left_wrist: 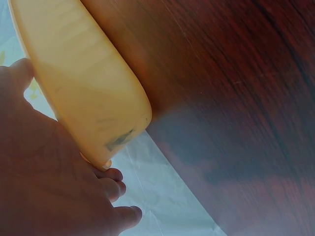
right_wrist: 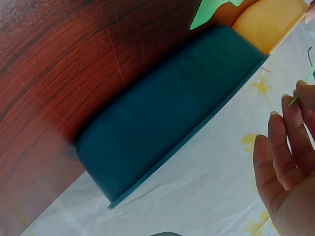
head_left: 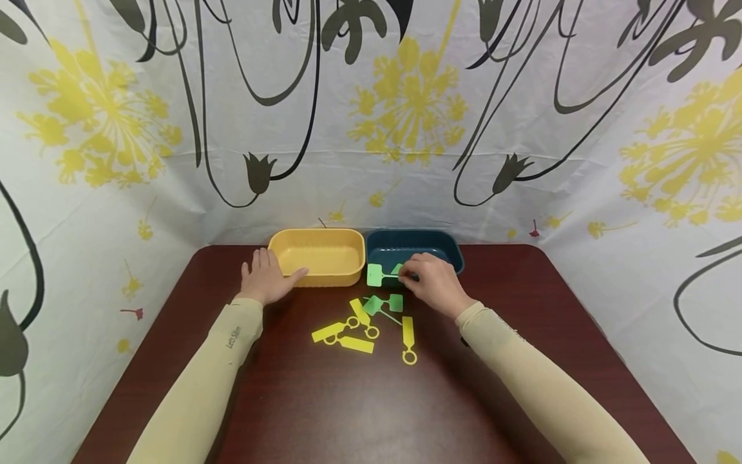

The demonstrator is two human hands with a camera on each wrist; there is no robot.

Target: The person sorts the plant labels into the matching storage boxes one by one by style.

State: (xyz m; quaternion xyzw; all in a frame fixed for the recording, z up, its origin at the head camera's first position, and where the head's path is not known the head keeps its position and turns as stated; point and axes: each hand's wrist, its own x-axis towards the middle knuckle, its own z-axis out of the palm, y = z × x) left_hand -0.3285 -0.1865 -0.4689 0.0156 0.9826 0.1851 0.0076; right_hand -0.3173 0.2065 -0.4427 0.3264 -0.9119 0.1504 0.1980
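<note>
My left hand rests at the left front corner of a yellow plastic bin, fingers stretched along its side and thumb out at the front rim. The left wrist view shows the fingertips right at the bin's edge. Over the front of a dark blue bin, my right hand pinches the thin stem of a flat green tag between thumb and fingers. The tag's square head points left. Part of another green piece shows behind that stem, within the blue bin's outline.
In front of the bins, green tags overlap on the dark red wooden table. Nearer lie several yellow tags with ring ends, one apart at the right. A patterned cloth hangs behind the table and along both sides.
</note>
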